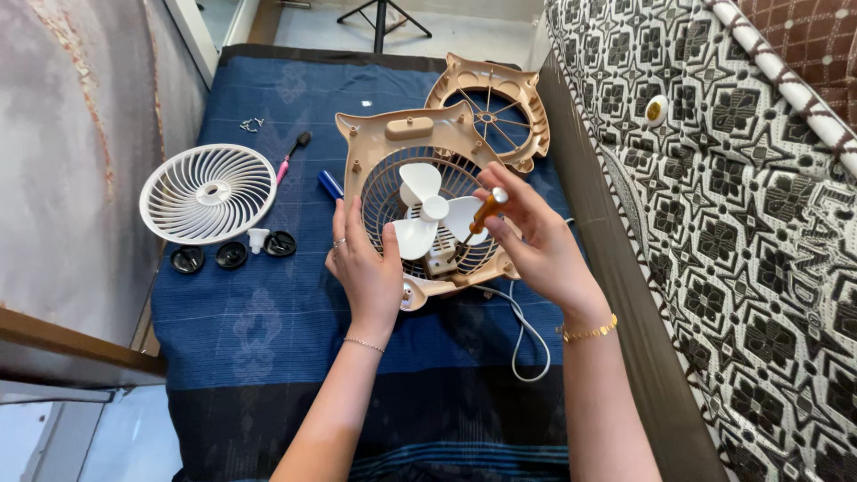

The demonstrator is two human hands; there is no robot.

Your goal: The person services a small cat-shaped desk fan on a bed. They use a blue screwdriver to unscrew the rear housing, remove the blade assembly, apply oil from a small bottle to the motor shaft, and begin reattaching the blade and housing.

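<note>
A beige plastic fan body (393, 143) lies on its back on a blue woven cloth (250, 312), its rounded top pointing far and its base near. White three-blade propeller (427, 210) sits in the middle of its ribbed wire-like grille. The left hand (366, 268) clasps the near left rim of the body, fingers curled on it. The right hand (536, 241) pinches an orange-handled screwdriver (482, 214); its long axis slants from far right down to near left, and the tip is hidden among small parts under the propeller.

A matching beige rear frame (495, 103) lies just beyond on the right. To the left rest a white round spiral grille (207, 194), three black round caps (232, 254) and a pink-handled brush (290, 156). A white cord (527, 335) loops near the right wrist.
</note>
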